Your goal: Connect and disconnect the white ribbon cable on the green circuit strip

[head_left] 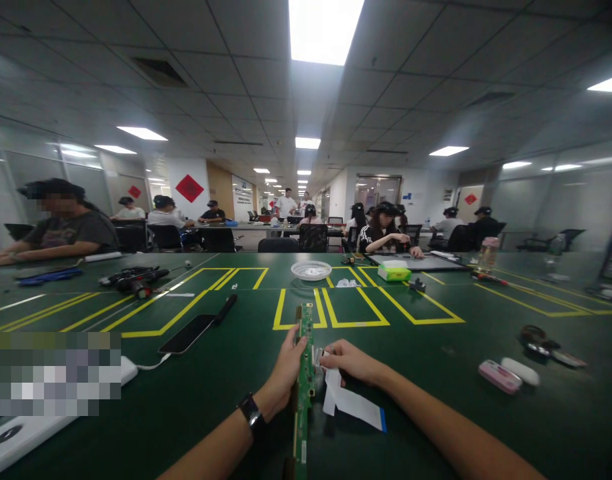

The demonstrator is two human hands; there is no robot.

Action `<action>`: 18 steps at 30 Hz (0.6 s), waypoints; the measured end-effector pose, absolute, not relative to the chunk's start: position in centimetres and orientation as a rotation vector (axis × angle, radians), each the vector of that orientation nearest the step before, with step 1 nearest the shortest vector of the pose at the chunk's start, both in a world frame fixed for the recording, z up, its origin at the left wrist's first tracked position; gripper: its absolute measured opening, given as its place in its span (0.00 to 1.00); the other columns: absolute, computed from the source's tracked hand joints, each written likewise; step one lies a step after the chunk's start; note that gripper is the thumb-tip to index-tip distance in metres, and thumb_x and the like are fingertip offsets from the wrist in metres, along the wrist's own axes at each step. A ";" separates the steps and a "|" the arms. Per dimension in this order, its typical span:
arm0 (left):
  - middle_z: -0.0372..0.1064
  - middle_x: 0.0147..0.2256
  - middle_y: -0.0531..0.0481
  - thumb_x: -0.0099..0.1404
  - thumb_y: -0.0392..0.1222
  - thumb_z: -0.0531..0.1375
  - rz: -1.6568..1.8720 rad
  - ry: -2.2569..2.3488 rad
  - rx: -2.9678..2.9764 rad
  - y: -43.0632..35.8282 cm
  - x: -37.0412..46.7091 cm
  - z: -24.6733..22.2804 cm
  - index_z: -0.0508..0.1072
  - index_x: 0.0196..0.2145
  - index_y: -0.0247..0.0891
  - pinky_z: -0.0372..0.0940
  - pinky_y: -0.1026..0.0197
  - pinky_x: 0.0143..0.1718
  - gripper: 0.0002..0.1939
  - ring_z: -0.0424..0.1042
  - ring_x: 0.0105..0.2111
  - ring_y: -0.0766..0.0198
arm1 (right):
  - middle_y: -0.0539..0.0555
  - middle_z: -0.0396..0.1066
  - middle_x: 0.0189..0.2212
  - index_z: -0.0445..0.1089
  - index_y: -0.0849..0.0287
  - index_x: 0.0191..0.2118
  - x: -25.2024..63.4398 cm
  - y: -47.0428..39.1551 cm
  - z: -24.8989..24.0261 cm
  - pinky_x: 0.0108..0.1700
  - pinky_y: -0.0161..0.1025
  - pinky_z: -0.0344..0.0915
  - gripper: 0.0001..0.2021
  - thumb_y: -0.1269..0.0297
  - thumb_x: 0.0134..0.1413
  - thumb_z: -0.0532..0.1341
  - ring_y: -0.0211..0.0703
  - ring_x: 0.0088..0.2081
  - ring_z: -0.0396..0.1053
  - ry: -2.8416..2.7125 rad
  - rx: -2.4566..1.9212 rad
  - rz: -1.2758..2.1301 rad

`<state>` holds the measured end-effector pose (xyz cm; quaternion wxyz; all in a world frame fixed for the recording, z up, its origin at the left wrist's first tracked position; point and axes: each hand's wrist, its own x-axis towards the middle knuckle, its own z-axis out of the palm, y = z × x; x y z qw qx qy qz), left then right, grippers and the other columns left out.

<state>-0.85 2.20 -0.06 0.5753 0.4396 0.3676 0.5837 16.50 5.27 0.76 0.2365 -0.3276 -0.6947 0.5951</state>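
Observation:
A long, narrow green circuit board (303,427) stands out over the green table, pointing away from me. My left hand (285,370) is closed around its left edge, with a dark watch on the wrist. On the board's right side, my right hand (353,360) pinches the upper end of a white flat ribbon cable (359,407) close to the board's edge. The cable is folded and hangs down to the right, ending in a blue tip. Whether its upper end touches the board is too small to tell.
A white round basket (311,271) sits ahead on the taped green table (416,360). Left are a phone (189,333), a white power bank and a black tool (136,280). Right are a green-white box (394,272), a pink case (499,377) and a bottle. People sit beyond.

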 end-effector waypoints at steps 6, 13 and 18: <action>0.68 0.27 0.55 0.62 0.47 0.59 1.364 0.888 1.017 2.4 -0.8 -0.3 0.60 0.57 0.42 0.64 0.68 0.25 0.27 0.66 0.19 0.70 | 0.45 0.66 0.17 0.67 0.64 0.26 16.5 5.0 1.2 0.19 0.28 0.56 0.17 0.53 0.49 0.63 0.29 0.15 0.60 -1.908 -0.892 1.633; 0.66 0.24 0.57 0.63 0.48 0.58 1.325 0.917 1.113 1.8 -0.5 0.0 0.61 0.56 0.41 0.60 0.69 0.20 0.25 0.64 0.17 0.71 | 0.44 0.64 0.16 0.66 0.63 0.25 16.5 4.9 1.1 0.19 0.28 0.54 0.16 0.54 0.50 0.63 0.29 0.16 0.58 -1.918 -0.887 1.625; 0.66 0.24 0.56 0.64 0.48 0.56 1.325 0.946 1.162 1.7 0.0 -0.2 0.59 0.59 0.39 0.59 0.70 0.19 0.27 0.63 0.16 0.71 | 0.43 0.61 0.16 0.65 0.63 0.25 16.6 4.9 1.1 0.19 0.28 0.49 0.16 0.54 0.50 0.63 0.28 0.17 0.55 -1.943 -0.866 1.630</action>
